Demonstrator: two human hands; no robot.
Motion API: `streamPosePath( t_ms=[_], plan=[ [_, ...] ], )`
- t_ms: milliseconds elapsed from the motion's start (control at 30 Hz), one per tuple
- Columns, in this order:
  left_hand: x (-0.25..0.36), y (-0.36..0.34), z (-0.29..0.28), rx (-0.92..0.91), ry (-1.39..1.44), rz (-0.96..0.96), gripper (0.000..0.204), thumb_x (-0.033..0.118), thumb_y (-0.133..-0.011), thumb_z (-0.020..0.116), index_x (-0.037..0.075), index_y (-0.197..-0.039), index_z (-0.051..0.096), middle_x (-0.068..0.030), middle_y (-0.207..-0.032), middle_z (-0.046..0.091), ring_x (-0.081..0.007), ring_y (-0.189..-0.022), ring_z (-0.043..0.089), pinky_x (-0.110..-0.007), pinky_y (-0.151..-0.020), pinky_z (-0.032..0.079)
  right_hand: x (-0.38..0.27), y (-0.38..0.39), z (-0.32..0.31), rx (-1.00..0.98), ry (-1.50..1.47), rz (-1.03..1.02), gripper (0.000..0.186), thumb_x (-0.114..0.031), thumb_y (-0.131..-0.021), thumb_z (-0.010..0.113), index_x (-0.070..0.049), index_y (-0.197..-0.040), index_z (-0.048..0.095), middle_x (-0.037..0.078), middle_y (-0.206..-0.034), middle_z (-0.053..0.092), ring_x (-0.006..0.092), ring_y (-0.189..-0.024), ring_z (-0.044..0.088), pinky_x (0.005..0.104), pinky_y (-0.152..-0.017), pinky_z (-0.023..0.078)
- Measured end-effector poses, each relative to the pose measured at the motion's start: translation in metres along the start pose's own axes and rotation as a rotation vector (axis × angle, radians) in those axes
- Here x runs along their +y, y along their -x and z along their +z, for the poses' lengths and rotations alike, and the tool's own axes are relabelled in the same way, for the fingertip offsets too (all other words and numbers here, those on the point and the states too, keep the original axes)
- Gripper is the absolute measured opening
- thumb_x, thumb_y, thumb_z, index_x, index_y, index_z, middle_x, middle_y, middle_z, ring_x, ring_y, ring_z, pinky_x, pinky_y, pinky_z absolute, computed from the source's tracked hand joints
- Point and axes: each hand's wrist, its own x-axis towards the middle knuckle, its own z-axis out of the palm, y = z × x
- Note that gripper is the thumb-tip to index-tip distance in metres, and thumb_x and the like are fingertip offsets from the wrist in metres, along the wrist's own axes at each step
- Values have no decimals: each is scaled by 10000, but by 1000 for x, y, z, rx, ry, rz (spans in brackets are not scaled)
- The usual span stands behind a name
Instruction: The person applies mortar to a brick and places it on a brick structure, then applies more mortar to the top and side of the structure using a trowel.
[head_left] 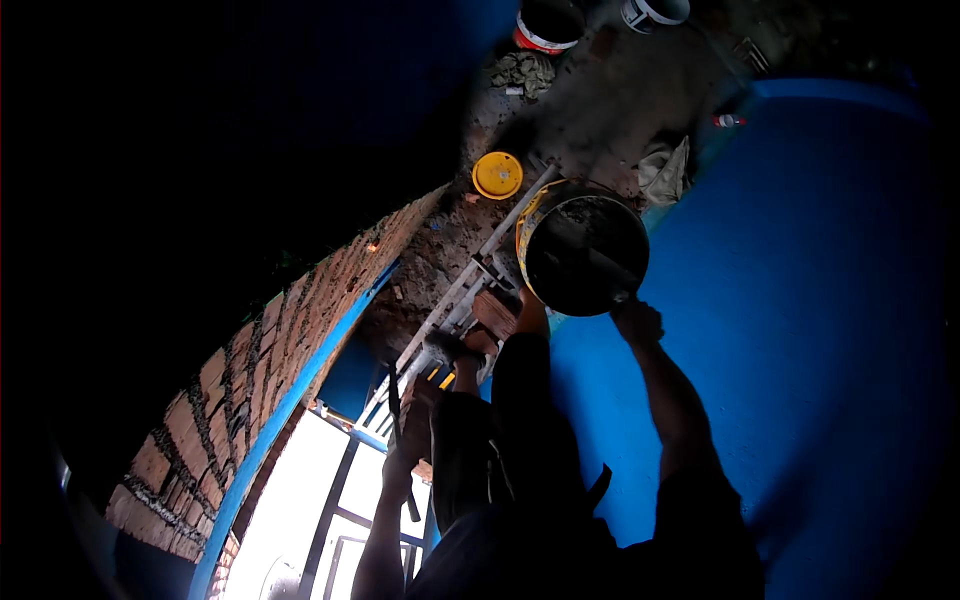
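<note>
The right hand (637,322) pinches 1 bucket (533,212) at its near rim; the left hand (403,452), grip I cannot tell, is near the ladder's (432,325) near end.

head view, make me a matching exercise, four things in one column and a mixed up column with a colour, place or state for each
Column one
1. large bucket
2. round disc
3. smooth wall
4. brick wall

Column two
A. reddish brown, on the left side of the picture
B. plain blue, on the right side
C. dark inside, with the right hand at its rim
D. yellow on top, on the ground

Right pairs: 1-C, 2-D, 3-B, 4-A
</note>
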Motion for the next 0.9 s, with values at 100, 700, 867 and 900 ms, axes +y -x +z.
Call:
streamPosePath(
  t_ms=[100, 700, 867, 900],
  plan=[
    [19, 18, 1, -68, -8, 4, 203, 120, -859, 520, 21, -958, 668, -74, -825, 668, -125, -704, 597, -258, -629, 471, -48, -5, 33, 65, -229, 42, 418, -471, -876, 456, -97, -881, 642, 152, -718, 638, 303, -626, 621, 454, -546, 468],
    [-45, 61, -46, 127, 132, -345, 173, 154, -828, 579, 12, -732, 601, 9, -644, 542, -62, -584, 468, -231, -529, 361, -75, 40, 62, 588, -411, -237, 21, -99, -807, 574, -97, -827, 572, 134, -656, 567, 329, -589, 555, 442, -496, 408],
    [-43, 34, -35, -96, -23, -145, 220, 234, -842, 601, 21, -895, 588, -66, -814, 598, -149, -768, 559, -294, -668, 439, -33, 79, 24, 675, -382, -398, 278, -21, -819, 510, -46, -1079, 604, 169, -941, 645, 352, -819, 605, 438, -706, 480],
    [-49, 31, -34, -64, -128, 21, 242, 238, -844, 596, 38, -974, 555, -84, -899, 575, -183, -846, 536, -319, -727, 419, -45, 99, -2, 431, -298, -272, 281, -22, -815, 514, -34, -1081, 605, 174, -969, 646, 351, -840, 610, 424, -721, 489]
  ],
)
